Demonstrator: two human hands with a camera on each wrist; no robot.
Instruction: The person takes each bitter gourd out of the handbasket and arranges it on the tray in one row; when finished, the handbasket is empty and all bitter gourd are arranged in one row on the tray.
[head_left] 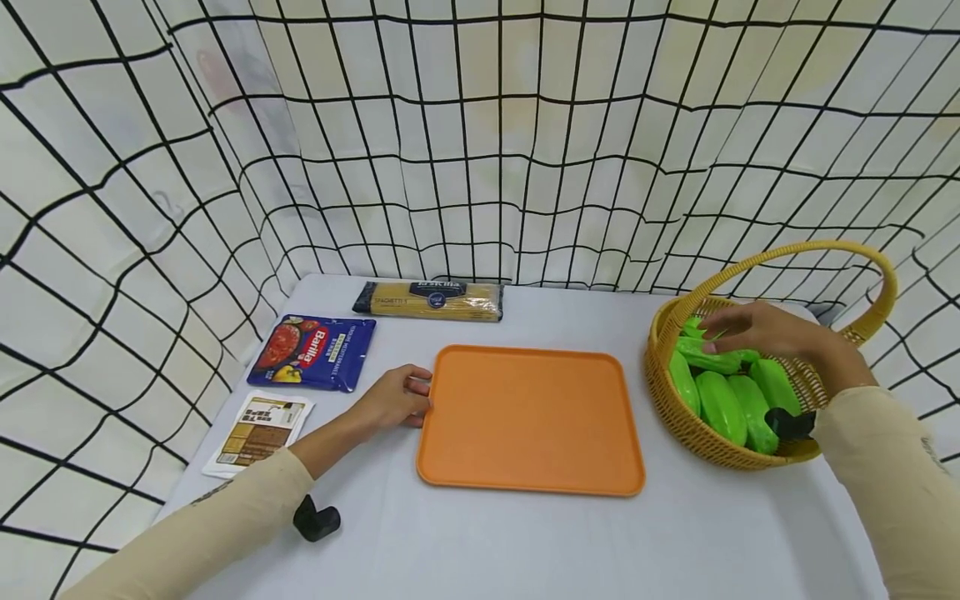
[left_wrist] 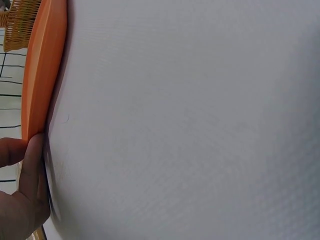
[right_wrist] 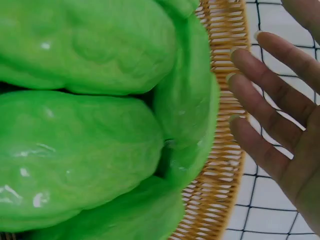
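Note:
An orange tray (head_left: 532, 421) lies flat on the white table. My left hand (head_left: 396, 396) grips its left rim, fingertips at the edge; the left wrist view shows the rim (left_wrist: 42, 85) between the digits (left_wrist: 33, 155). On the right stands a wicker basket (head_left: 671, 417) with a tall arched handle, holding several glossy, bright green, elongated pepper-like vegetables (head_left: 722, 408). My right hand (head_left: 768, 329) hovers inside the handle over the back of the pile. In the right wrist view that hand (right_wrist: 295, 130) has its fingers extended and apart, holding nothing, beside the vegetables (right_wrist: 75, 155).
Behind the tray lies a spaghetti pack (head_left: 435, 301). A blue Barilla pouch (head_left: 311, 352) and a white-and-brown packet (head_left: 258, 433) lie left, the packet near my left forearm. Black netting (head_left: 498, 158) over pale cloth surrounds the back and sides of the table.

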